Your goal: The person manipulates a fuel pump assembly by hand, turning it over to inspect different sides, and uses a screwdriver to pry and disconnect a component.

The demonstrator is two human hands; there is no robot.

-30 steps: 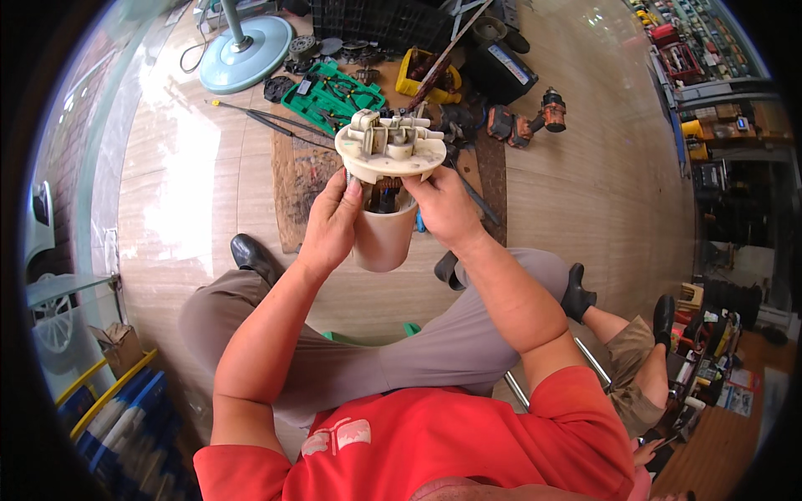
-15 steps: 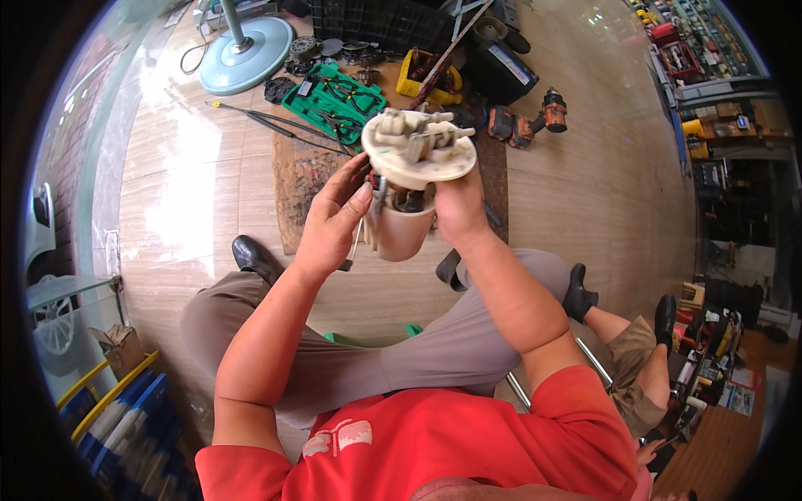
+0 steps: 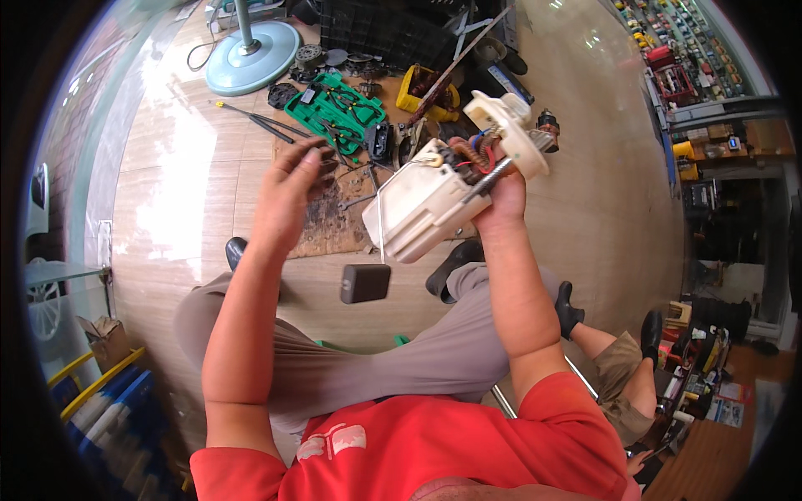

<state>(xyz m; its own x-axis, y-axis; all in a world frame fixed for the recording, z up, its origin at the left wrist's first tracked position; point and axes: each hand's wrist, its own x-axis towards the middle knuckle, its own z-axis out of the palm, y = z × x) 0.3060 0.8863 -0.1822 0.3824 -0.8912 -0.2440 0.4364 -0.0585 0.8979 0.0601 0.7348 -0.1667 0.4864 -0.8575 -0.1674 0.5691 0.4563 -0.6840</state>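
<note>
Right hand is gripping the pump module near its flange, holding it tilted, cream body down-left, above the lap and floor. Left hand is hanging free beside it, fingers loosely curled on nothing. A black float is dangling from a thin wire arm below the body. Judgement: support the body with the left hand while turning it; keep the float arm and coiled wires from snagging. Green tool tray is lying on the floor ahead.
</note>
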